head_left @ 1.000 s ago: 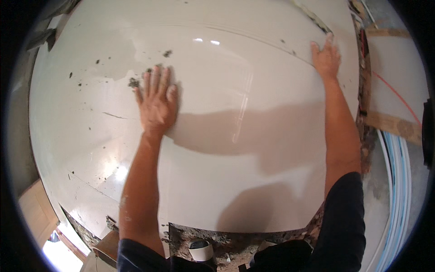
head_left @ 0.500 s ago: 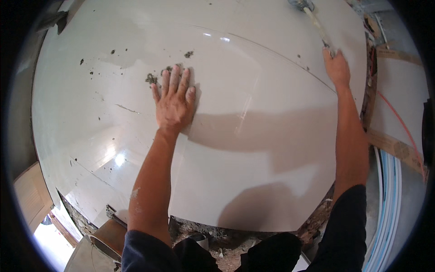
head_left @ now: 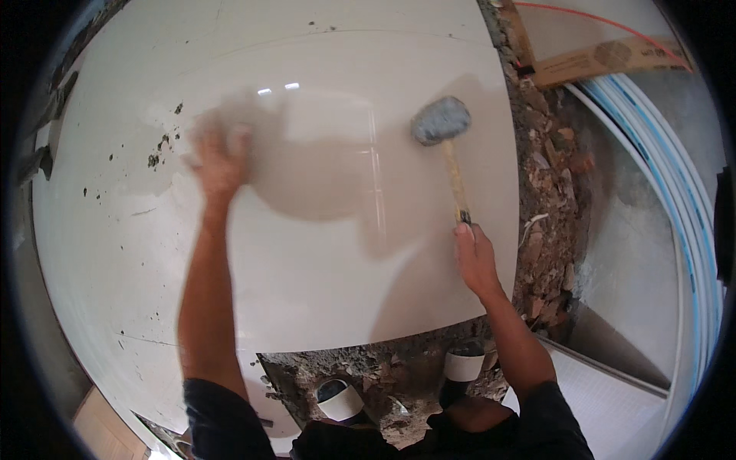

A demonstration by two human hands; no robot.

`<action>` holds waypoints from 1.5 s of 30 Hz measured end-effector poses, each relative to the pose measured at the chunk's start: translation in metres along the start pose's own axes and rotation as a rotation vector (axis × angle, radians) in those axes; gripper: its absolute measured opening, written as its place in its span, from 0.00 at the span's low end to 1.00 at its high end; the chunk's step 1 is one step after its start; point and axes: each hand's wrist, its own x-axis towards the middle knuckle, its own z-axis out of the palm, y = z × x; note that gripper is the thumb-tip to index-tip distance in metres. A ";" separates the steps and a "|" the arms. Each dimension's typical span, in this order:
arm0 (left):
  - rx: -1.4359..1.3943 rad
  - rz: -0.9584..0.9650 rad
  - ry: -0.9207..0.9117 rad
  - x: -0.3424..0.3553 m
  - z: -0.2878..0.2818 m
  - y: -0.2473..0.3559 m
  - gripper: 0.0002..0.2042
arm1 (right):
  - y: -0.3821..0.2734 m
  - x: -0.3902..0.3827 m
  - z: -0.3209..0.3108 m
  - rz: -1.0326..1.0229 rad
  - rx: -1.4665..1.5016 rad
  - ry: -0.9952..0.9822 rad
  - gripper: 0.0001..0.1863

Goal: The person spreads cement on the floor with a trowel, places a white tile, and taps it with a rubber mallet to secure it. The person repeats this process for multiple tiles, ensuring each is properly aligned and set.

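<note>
My right hand [head_left: 476, 259] grips the wooden handle of a mallet [head_left: 441, 121], whose rounded grey head is over the right part of a large glossy cream tile [head_left: 307, 291]. Whether the head touches the tile I cannot tell. Toward the left, my left hand [head_left: 220, 162] is at the tile's surface with thumb and fingers apart and nothing in it; motion blurs its fingertips. Dark mortar crumbs [head_left: 153, 160] lie just left of that hand. A thin joint line crosses the tiled surface at the far side.
Broken rubble [head_left: 546, 222] runs along the tile's right edge, with a bundle of white and blue pipes [head_left: 659, 146] beyond it. Cardboard [head_left: 606, 63] and a red hose [head_left: 594, 15] are at the far right. My feet in white-banded footwear [head_left: 340, 400] stand on rough ground at the near edge.
The view has shifted right and nearer. My right hand has brought the mallet from the far right back toward me. My left hand, flat and sharp before, is now blurred by motion.
</note>
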 end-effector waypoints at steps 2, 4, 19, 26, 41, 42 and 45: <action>0.174 0.353 0.083 -0.051 0.016 0.055 0.41 | -0.010 -0.001 0.002 -0.007 0.003 0.013 0.23; 0.100 0.254 -0.048 -0.075 0.017 0.083 0.43 | -0.021 -0.002 0.006 0.002 0.008 0.022 0.24; 0.160 0.219 -0.168 -0.082 -0.007 0.089 0.43 | -0.028 -0.008 0.000 -0.194 -0.249 0.170 0.24; 0.140 0.220 -0.174 -0.082 -0.011 0.094 0.44 | -0.013 0.011 -0.005 -0.227 -0.328 0.251 0.24; 0.007 -0.252 0.000 -0.087 -0.011 0.031 0.49 | -0.033 -0.013 0.023 -0.273 -0.442 0.034 0.21; -0.011 -0.267 -0.006 -0.086 -0.011 0.031 0.50 | -0.038 -0.011 0.032 -0.301 -0.383 0.032 0.21; -0.070 -0.303 0.025 -0.086 -0.014 0.031 0.51 | -0.053 -0.004 0.054 -0.434 -0.401 0.049 0.21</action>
